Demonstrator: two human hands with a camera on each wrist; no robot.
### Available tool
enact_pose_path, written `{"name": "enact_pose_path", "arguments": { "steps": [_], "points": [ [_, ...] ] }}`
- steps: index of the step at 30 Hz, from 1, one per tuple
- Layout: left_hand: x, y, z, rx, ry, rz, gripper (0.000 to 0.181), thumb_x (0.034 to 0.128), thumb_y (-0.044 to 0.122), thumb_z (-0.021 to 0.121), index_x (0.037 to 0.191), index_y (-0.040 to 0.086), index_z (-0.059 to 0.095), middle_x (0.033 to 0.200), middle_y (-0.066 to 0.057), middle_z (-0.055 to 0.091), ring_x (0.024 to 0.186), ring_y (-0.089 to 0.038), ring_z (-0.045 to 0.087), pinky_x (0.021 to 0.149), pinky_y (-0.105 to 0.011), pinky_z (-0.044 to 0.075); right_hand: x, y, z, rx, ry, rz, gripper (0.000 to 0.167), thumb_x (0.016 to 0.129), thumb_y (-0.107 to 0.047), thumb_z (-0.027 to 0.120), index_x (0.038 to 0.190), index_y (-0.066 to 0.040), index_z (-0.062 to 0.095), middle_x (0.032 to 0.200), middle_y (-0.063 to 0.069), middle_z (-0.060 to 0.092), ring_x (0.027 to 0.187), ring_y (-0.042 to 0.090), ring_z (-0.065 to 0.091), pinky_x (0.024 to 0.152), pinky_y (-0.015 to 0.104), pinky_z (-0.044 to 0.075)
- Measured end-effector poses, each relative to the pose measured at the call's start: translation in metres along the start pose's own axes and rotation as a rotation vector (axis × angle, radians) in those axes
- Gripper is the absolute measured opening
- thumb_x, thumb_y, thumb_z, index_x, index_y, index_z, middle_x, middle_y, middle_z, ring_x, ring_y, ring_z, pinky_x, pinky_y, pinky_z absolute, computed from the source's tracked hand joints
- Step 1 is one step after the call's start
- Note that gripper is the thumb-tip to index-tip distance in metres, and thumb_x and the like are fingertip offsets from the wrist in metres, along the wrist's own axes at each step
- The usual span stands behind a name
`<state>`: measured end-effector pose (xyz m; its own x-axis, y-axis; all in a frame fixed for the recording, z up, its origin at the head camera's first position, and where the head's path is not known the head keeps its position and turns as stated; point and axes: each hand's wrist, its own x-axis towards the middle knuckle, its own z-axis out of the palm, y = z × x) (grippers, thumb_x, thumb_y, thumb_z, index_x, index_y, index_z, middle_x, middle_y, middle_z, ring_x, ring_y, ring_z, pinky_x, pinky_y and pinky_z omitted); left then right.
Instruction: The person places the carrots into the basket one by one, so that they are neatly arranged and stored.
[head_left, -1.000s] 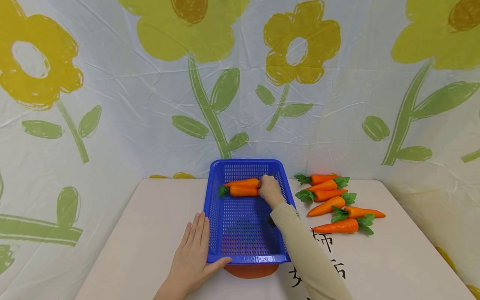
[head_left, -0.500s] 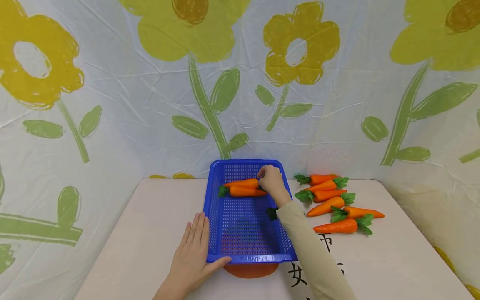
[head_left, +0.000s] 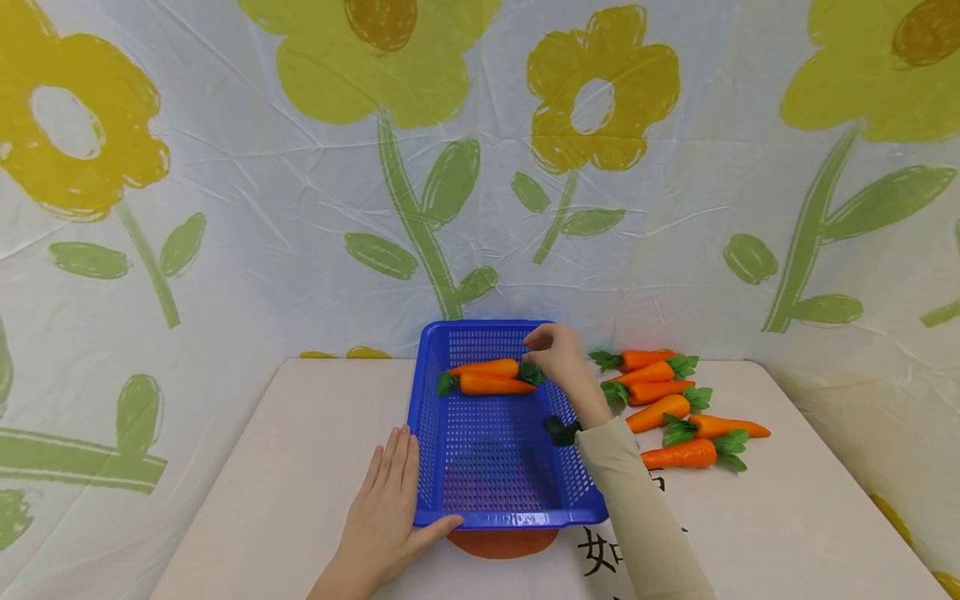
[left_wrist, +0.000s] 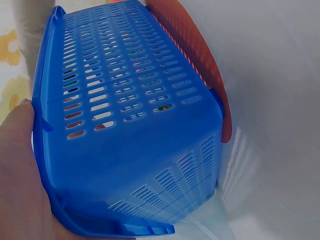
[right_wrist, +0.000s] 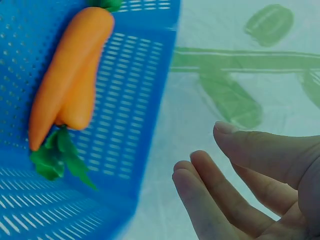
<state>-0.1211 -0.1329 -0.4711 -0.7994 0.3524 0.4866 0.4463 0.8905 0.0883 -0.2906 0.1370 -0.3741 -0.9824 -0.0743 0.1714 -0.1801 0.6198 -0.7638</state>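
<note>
The right hand [head_left: 561,360] has drawn back from the two carrots [head_left: 491,384] near the far end of the one blue basket [head_left: 517,520], its fingers loosely bent around nothing, so both carrots seem settled there. The left hand [head_left: 384,492] (fingers straight, thumb at the near rim) rests against the basket's left side, while six more carrots [head_left: 682,454] lie on the table [head_left: 300,467] to the right

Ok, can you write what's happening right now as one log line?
left fingers: straight, against basket | right fingers: holding nothing, near basket | in basket: two carrots | on table, right of basket: six carrots
</note>
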Motion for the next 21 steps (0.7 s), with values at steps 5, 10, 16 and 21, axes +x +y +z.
{"name": "enact_pose_path", "arguments": {
  "steps": [5,10,16,21],
  "points": [
    [-0.001,0.001,-0.002,-0.007,-0.018,-0.011,0.11,0.0867,0.081,0.04,0.146,-0.012,0.038,0.155,-0.028,0.032,0.144,-0.04,0.03,0.122,-0.044,0.016,-0.013,-0.005,-0.014,0.024,0.006,0.007,0.019,0.086,-0.003,0.075,0.104,0.0,0.071,0.106,0.02,0.07,0.098,0.033,0.066,0.086,0.047,0.055],
    [0.0,0.002,-0.003,-0.012,-0.037,-0.02,0.109,0.0867,0.08,0.041,0.147,-0.011,0.037,0.155,-0.028,0.032,0.145,-0.04,0.029,0.118,-0.05,0.025,-0.025,-0.005,-0.026,0.031,0.029,-0.006,0.019,0.087,-0.005,0.074,0.105,0.0,0.071,0.107,0.019,0.07,0.1,0.035,0.066,0.089,0.049,0.054],
    [0.001,0.001,-0.002,-0.009,-0.023,-0.013,0.11,0.087,0.081,0.039,0.146,-0.012,0.037,0.154,-0.028,0.032,0.144,-0.04,0.03,0.116,-0.051,0.028,-0.038,0.006,-0.039,0.013,0.067,-0.019,0.019,0.088,-0.008,0.074,0.105,-0.002,0.071,0.106,0.018,0.071,0.1,0.034,0.066,0.089,0.051,0.054],
    [0.0,0.001,-0.001,-0.015,-0.044,-0.024,0.11,0.0864,0.08,0.041,0.147,-0.011,0.036,0.155,-0.028,0.031,0.145,-0.039,0.028,0.118,-0.05,0.025,-0.049,0.02,-0.052,0.015,0.097,-0.038,0.021,0.088,-0.009,0.074,0.107,-0.001,0.072,0.104,0.018,0.071,0.098,0.034,0.066,0.085,0.049,0.056]
  ]
}}
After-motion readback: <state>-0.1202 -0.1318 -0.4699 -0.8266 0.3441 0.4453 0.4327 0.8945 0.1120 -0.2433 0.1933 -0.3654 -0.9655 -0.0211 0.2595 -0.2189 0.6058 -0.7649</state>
